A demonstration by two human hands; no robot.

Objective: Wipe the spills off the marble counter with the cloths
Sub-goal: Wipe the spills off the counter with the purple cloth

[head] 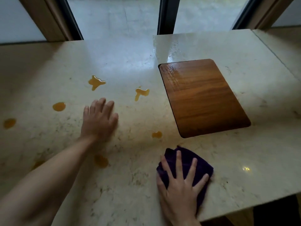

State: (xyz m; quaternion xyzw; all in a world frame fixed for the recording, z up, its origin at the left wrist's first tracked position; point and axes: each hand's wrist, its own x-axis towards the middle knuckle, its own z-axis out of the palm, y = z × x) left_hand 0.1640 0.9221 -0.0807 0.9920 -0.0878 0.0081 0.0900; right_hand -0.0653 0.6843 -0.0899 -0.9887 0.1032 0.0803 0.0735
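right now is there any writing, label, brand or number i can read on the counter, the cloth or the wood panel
None: no readable text shows anywhere in this view.
purple cloth under the right hand: no tag or print visible.
wooden panel: bare wood grain only.
marble counter: only veining and orange spills.

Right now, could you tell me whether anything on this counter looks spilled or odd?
Yes: orange puddles dot the marble counter unwiped; the right hand presses a purple cloth well clear of them.
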